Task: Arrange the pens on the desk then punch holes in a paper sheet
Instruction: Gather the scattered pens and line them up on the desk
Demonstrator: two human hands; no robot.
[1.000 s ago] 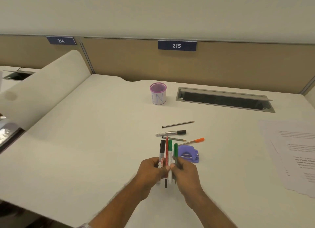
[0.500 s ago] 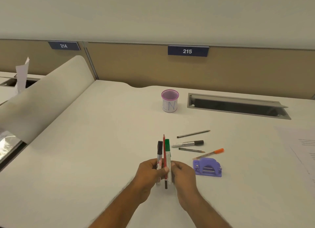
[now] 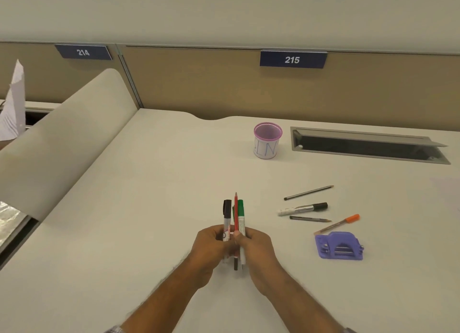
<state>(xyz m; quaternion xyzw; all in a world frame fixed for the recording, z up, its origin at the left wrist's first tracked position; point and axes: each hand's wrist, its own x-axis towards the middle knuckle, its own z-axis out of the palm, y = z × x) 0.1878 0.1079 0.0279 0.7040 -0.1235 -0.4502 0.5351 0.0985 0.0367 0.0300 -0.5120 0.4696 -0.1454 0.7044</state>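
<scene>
My left hand and my right hand meet low in the middle, both closed around a bundle of pens held upright: a black-capped marker, a red pencil and green-capped markers. To the right on the desk lie a dark pencil, a black-capped marker, a short grey pencil and an orange-capped pen. A purple hole punch sits just below the orange pen. A purple-rimmed pen cup stands further back. The paper sheet is out of view.
A metal cable slot is set into the desk behind the loose pens. A curved divider panel rises on the left, with white papers beyond it. A tan partition with signs 214 and 215 closes off the back.
The view has swung left, so the loose pens, punch and cup sit further right and the printed paper has left the frame. Both hands still hold the pen bundle, now drawn tighter together.
</scene>
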